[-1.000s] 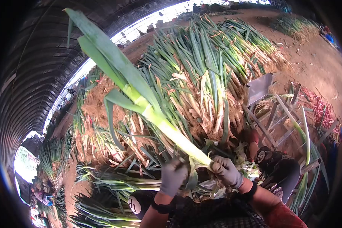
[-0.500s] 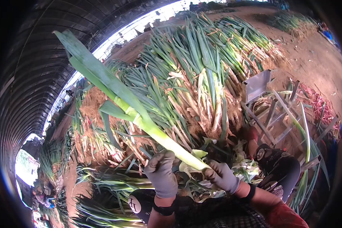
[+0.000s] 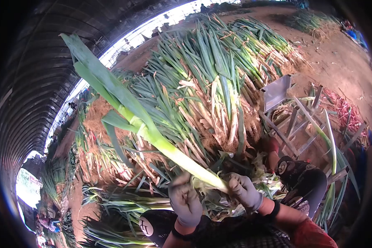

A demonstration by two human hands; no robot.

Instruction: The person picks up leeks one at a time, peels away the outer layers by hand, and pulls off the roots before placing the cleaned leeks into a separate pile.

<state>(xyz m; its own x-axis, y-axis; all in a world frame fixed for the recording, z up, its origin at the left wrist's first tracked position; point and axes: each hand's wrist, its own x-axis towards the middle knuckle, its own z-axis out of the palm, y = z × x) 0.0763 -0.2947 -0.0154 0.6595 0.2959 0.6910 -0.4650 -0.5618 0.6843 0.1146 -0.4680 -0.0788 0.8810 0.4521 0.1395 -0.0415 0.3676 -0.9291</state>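
A long leek (image 3: 165,145) with a pale stalk and broad green leaves rises up and to the left from my hands. My right hand (image 3: 244,191), in a grey glove, grips its root end. My left hand (image 3: 186,200), also gloved, sits just left of the stalk's base, fingers curled at loose outer leaves there; whether it holds any is blurred. Peeled leaf scraps (image 3: 219,202) lie below both hands.
A big heap of leeks (image 3: 211,78) lies ahead on the dirt floor. A metal frame rack (image 3: 295,120) stands at the right, with a leek (image 3: 332,153) leaning on it. More leek rows (image 3: 111,202) lie at the left. People (image 3: 43,221) work far off.
My left hand has gone from the stalk's base up along it, then back down beside the base. The leek's top has swung a little leftward. My right hand has kept its grip.
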